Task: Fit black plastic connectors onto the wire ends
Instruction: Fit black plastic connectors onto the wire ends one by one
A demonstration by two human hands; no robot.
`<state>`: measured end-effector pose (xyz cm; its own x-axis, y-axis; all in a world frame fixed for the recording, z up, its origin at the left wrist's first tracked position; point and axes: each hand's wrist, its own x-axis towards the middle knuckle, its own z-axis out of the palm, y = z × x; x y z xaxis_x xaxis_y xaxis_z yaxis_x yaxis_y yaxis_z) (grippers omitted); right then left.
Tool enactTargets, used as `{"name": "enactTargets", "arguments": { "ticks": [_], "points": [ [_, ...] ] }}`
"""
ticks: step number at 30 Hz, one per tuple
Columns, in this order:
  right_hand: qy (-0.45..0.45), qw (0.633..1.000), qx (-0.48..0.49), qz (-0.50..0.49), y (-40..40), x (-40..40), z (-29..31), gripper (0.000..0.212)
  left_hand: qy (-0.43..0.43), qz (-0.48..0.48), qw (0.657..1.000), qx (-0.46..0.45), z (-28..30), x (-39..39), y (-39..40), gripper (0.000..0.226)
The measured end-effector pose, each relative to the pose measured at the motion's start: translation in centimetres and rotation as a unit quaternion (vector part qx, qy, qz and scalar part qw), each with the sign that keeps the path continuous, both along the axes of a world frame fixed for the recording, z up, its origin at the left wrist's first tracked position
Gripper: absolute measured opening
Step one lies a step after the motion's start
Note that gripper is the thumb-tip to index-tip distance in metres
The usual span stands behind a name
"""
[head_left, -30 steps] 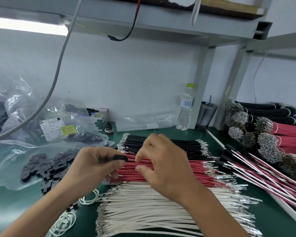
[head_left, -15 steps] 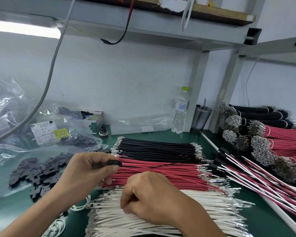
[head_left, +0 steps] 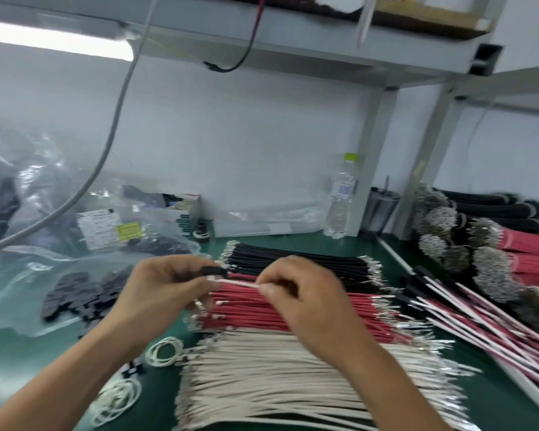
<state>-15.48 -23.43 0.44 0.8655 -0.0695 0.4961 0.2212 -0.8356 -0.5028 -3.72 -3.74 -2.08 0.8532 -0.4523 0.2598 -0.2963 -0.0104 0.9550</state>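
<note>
Now, left hand [head_left: 165,293]: pinches black connector [head_left: 214,270], frame centre.
Right hand [head_left: 305,293]: pinches white wire [head_left: 241,283], tip at connector.
Below: red wires [head_left: 293,309], white wires [head_left: 277,374].
Left: bag of connectors [head_left: 72,293].

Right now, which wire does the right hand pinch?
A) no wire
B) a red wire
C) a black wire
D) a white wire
D: the right hand pinches a thin white wire, leading it toward the small black plastic connector that the left hand holds.
</note>
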Motion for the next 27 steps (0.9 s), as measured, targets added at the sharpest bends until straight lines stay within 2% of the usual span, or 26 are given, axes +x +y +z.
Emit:
{"name": "enactTargets", "arguments": {
  "ticks": [3, 8, 19, 25, 27],
  "points": [
    [-0.058, 0.998, -0.013, -0.024, -0.5, 0.0, -0.2, 0.01, 0.023, -0.007, 1.0, -0.006, 0.5, -0.3, 0.3, 0.012],
    [-0.085, 0.994, -0.053, -0.041, 0.0, 0.2, -0.6, 0.009, 0.029, -0.014, 0.999, -0.027, 0.7, -0.5, 0.4, 0.013],
    [-0.079, 0.983, -0.13, -0.107, 0.3, -0.2, -0.1, 0.014, 0.037, -0.038, 0.997, -0.05, 0.8, -0.4, 0.8, 0.019],
    [-0.055, 0.985, -0.105, -0.124, 0.5, 0.3, -0.4, 0.017, 0.024, -0.051, 0.997, -0.045, 0.8, -0.5, 0.8, 0.025],
    [-0.051, 0.989, -0.098, -0.102, 0.7, 0.5, -0.6, 0.017, 0.016, -0.055, 0.998, -0.029, 0.7, -0.3, 1.0, 0.024]
  ]
}}
